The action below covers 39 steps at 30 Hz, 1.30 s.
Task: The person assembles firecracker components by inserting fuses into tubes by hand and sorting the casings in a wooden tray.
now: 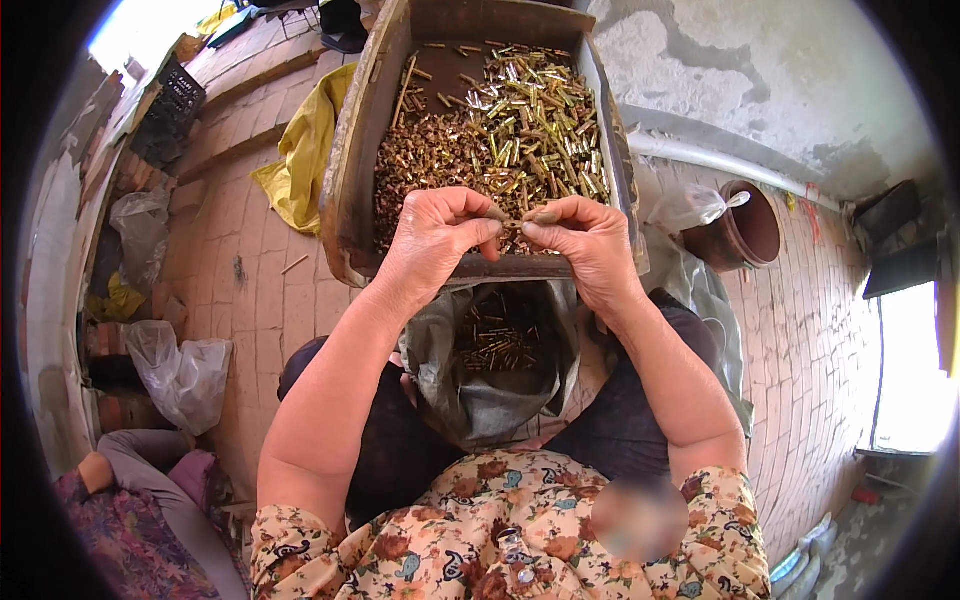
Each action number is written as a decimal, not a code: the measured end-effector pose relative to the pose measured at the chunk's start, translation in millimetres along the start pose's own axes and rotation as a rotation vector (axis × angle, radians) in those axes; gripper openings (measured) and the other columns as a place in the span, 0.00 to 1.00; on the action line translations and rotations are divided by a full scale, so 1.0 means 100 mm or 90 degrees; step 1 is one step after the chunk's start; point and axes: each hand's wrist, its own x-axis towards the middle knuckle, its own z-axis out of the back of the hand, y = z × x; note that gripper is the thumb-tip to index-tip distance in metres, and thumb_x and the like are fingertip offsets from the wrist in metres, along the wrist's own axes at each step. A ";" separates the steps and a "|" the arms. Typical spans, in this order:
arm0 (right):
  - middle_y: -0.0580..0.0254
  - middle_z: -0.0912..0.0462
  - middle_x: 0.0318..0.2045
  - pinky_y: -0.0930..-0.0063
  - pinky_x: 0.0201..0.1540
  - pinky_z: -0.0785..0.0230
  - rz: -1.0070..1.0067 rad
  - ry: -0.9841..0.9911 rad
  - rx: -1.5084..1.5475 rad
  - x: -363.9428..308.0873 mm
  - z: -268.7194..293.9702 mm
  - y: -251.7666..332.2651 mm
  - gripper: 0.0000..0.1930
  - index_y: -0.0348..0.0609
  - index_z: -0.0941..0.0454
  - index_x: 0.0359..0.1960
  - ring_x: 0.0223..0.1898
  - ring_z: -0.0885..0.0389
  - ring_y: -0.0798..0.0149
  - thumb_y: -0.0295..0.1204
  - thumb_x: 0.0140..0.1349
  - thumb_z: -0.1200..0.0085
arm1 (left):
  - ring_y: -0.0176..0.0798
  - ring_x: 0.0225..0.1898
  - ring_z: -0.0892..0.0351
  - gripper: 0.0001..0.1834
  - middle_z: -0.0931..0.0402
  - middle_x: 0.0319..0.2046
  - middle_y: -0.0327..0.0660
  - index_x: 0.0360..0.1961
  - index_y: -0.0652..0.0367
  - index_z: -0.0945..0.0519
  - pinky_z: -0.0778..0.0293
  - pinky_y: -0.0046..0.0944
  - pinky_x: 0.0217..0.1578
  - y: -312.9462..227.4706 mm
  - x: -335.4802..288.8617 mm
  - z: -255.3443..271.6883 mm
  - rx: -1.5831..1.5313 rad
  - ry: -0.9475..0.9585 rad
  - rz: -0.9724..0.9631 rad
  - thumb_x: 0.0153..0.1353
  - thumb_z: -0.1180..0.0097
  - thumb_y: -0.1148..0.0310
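Observation:
My left hand and my right hand meet over the near edge of a worn tray. Thumb and fingers of both are pinched together, with a small brass-coloured metal piece between the fingertips. Its exact shape is mostly covered by the fingers. Under the hands, the tray's left and near side holds a heap of small coppery metal pieces. Longer, shiny brass-coloured tubes are piled at its right. Below the tray, between my knees, an open grey sack contains several slim brass-coloured pieces.
Yellow cloth lies left of the tray on the brick floor. To the right stand a brown bucket and a white pipe along the wall. A clear plastic bag and another person's leg are at the left.

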 end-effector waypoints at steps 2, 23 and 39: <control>0.63 0.19 0.27 0.83 0.35 0.29 -0.017 0.000 0.009 -0.01 0.01 0.01 0.06 0.38 0.22 0.29 0.30 0.22 0.75 0.17 0.50 0.40 | 0.30 0.23 0.25 0.04 0.23 0.21 0.40 0.31 0.67 0.22 0.30 0.28 0.31 0.00 0.00 0.00 -0.025 0.004 0.004 0.53 0.45 0.78; 0.65 0.19 0.24 0.84 0.31 0.30 0.025 -0.058 0.041 -0.08 -0.04 0.07 0.05 0.38 0.21 0.29 0.26 0.23 0.75 0.19 0.50 0.39 | 0.29 0.22 0.25 0.04 0.23 0.22 0.39 0.31 0.67 0.21 0.29 0.27 0.29 0.05 -0.01 -0.07 -0.110 0.001 -0.011 0.54 0.45 0.79; 0.60 0.19 0.28 0.79 0.34 0.25 -0.057 -0.013 0.051 -0.11 0.03 0.13 0.07 0.35 0.22 0.34 0.29 0.19 0.70 0.19 0.53 0.42 | 0.30 0.22 0.25 0.04 0.24 0.24 0.39 0.33 0.66 0.24 0.28 0.29 0.29 0.05 -0.04 -0.09 -0.154 0.001 0.014 0.58 0.49 0.76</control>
